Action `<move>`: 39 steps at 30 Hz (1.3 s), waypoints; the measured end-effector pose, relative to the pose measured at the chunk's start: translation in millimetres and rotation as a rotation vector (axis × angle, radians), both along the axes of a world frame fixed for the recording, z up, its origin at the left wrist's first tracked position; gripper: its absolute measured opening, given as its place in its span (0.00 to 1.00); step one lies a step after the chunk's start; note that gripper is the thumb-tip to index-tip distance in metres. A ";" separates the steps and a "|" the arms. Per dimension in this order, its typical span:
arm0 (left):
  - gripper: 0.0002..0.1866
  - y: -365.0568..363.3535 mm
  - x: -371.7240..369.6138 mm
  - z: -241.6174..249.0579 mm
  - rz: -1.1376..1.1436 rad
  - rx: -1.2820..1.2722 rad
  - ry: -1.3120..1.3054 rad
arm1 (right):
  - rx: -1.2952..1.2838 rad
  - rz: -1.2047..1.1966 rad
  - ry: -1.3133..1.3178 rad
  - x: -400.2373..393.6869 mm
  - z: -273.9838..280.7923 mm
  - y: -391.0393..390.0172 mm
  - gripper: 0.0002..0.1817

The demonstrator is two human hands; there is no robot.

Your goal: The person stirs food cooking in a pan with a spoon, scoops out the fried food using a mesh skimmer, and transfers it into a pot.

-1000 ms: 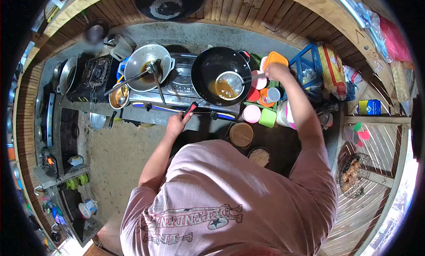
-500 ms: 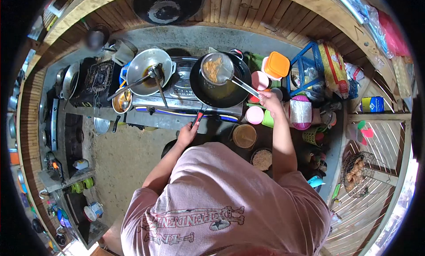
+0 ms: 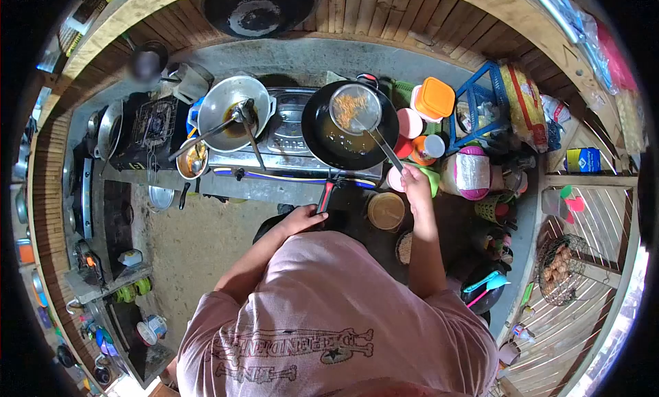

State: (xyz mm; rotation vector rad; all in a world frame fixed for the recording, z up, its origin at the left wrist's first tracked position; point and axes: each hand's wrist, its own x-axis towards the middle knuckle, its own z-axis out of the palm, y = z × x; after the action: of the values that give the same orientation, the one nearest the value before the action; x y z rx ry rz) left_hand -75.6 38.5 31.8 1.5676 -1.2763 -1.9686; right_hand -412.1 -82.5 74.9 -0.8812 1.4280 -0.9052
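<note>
A black frying pan (image 3: pixel 318 137) with a little oil sits on the right side of the stove. My left hand (image 3: pixel 304 220) is closed at the lower end of its red-and-black handle (image 3: pixel 325 196). In my right hand (image 3: pixel 415 188) is the long handle of a mesh strainer (image 3: pixel 367 107), gripped from the right. The strainer hangs over the pan, with golden-brown fried bits (image 3: pixel 349 110) in its bowl. Small bubbles or droplets show on the oil below it.
Left on the stove (image 3: pixel 288 160) stands a metal pot (image 3: pixel 223 95) with utensils across it and brown liquid inside. A small bowl (image 3: pixel 184 165) with a spoon is beside it. Right of the pan are an orange-lidded tub (image 3: pixel 437 98), several containers and a blue rack (image 3: pixel 473 98).
The strainer has shifted right and slightly down, still above the pan. My left hand has moved right and down, now nearer the handle's end. The view has shifted slightly.
</note>
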 end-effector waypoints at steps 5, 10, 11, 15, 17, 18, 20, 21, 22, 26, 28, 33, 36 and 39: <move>0.18 13.7 19.9 -28.6 -0.050 -0.060 0.161 | -0.019 -0.031 0.046 9.3 -35.7 36.4 0.15; 0.18 9.3 47.9 -27.1 -0.136 -0.032 0.115 | -0.101 -0.028 0.319 22.2 -41.6 76.2 0.17; 0.18 8.5 55.3 -28.7 -0.151 -0.039 0.125 | -0.104 -0.051 0.375 26.0 -40.1 83.2 0.17; 0.18 3.6 93.1 -26.2 -0.166 -0.087 0.119 | -0.129 -0.129 0.431 42.7 -36.7 107.9 0.15; 0.19 2.5 113.8 -21.9 -0.111 -0.036 0.189 | -0.152 -0.168 0.466 47.5 -42.3 112.2 0.14; 0.19 3.1 125.2 -19.1 -0.116 -0.040 0.195 | -0.211 -0.147 0.533 51.2 -39.5 115.4 0.14; 0.19 3.5 149.1 -12.2 -0.075 -0.056 0.170 | -0.273 -0.132 0.603 60.0 -33.8 123.6 0.14; 0.19 1.8 160.8 -6.2 -0.077 -0.063 0.172 | -0.172 -0.180 0.623 69.7 -20.0 124.1 0.14; 0.18 1.4 172.7 0.2 -0.053 -0.059 0.150 | -0.072 -0.221 0.640 78.4 -12.1 122.9 0.13; 0.17 3.3 223.9 9.8 0.012 -0.111 0.182 | -0.155 -0.359 0.562 95.9 -30.3 127.5 0.12; 0.16 -2.9 244.4 22.4 0.038 -0.143 0.152 | -0.079 -0.255 0.821 107.4 -22.8 130.6 0.17; 0.16 -32.7 277.0 34.6 0.141 -0.207 0.081 | -0.017 -0.295 0.881 155.1 5.4 126.5 0.17; 0.17 -56.3 280.6 4.6 0.091 -0.211 0.116 | -0.069 -0.318 0.917 155.4 -14.0 130.6 0.17; 0.18 -69.9 270.5 -4.7 0.057 -0.189 0.092 | -0.134 -0.406 0.674 132.4 -59.6 129.7 0.16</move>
State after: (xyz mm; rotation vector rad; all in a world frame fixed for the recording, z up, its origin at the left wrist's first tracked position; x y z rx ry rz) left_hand 194.9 -31.4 27.1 1.3922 -1.3238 -1.8051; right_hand -279.7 47.1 15.3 -1.0756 2.2041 -1.0635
